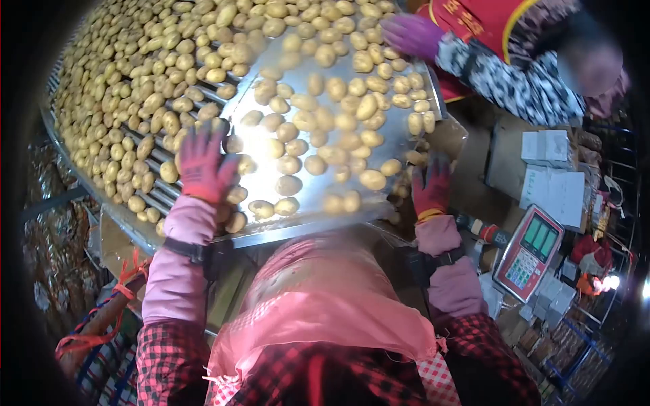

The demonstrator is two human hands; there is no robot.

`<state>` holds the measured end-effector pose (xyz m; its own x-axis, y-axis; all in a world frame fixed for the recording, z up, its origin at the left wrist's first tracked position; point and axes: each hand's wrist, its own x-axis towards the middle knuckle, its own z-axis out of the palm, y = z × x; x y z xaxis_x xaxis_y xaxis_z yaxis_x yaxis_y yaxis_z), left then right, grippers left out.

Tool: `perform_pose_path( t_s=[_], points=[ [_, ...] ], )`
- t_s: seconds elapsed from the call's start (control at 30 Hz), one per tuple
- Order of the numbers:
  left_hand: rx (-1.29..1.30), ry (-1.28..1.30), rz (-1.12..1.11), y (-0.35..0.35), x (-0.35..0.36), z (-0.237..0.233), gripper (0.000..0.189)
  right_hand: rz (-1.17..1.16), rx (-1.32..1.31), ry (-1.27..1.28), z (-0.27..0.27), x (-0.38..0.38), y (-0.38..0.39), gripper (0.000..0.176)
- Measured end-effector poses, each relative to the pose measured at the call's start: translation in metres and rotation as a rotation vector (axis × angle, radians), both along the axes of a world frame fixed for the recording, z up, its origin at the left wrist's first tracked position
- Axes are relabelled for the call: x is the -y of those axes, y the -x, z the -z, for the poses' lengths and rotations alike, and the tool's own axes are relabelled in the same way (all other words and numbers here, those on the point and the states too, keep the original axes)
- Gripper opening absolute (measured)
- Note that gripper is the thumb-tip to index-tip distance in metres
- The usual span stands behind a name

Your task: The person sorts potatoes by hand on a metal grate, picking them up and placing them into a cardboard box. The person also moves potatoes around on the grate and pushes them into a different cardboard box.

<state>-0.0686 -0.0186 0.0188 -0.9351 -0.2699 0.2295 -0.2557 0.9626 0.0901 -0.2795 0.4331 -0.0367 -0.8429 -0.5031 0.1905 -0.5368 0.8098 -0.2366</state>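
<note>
Loose potatoes (372, 179) crowd a slick metal desk (305, 227), some close to its near edge.
From here, the left hand (203, 166), in a red glove, looks released, fingers spread among potatoes beside the bars (162, 189); if those bars turn, a fingertip could get pinched. The right hand (432, 189) looks loosely open by the right edge, near a few potatoes, though I can't see under its palm. A careless push could send round ones over the near edge, as the metal looks smooth. At the far right, a co-worker's purple glove (414, 35) reaches in; crossing sweeps might knock potatoes off.
</note>
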Motion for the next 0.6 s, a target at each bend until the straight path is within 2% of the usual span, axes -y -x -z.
perform_pose_path(
  t_s=[0.03,0.07,0.13,0.2,0.27,0.33,0.37,0.43,0.47,0.5,0.53,0.6],
  points=[
    [0.045,0.046,-0.090,-0.018,0.019,-0.002,0.064,0.030,0.002,-0.022,-0.018,0.019,0.001,0.073],
    [-0.026,0.082,-0.178,-0.039,0.027,0.003,0.065,0.061,0.005,-0.045,-0.032,0.039,0.001,0.072],
    [-0.026,0.009,-0.355,-0.074,0.020,0.008,0.067,-0.088,-0.090,-0.081,-0.037,0.099,0.016,0.073],
    [0.152,-0.060,-0.355,-0.106,-0.005,0.050,0.069,-0.280,-0.104,-0.216,-0.045,0.143,0.024,0.074],
    [0.108,-0.303,-0.240,-0.086,-0.059,0.016,0.069,-0.267,-0.004,-0.218,-0.017,0.124,0.011,0.076],
    [0.049,-0.443,-0.058,-0.086,-0.072,0.015,0.067,-0.203,0.074,-0.290,-0.006,0.090,-0.001,0.076],
    [0.113,-0.566,0.068,-0.092,-0.063,0.018,0.065,-0.136,0.118,-0.358,-0.011,0.069,-0.015,0.076],
    [0.007,-0.403,-0.004,-0.105,-0.045,0.000,0.064,-0.060,0.100,-0.229,-0.026,0.052,-0.040,0.077],
    [-0.036,-0.320,-0.037,-0.114,-0.037,-0.008,0.063,-0.145,0.084,-0.226,-0.036,0.060,-0.051,0.077],
    [-0.052,-0.248,-0.235,-0.126,-0.030,-0.006,0.061,-0.226,0.067,-0.220,-0.049,0.077,-0.067,0.078],
    [0.015,-0.040,-0.385,-0.144,-0.027,-0.005,0.060,-0.303,0.046,-0.210,-0.054,0.094,-0.078,0.078],
    [0.262,-0.041,-0.414,-0.158,-0.037,0.004,0.062,-0.446,0.121,-0.217,-0.049,0.127,-0.079,0.078]
  ],
)
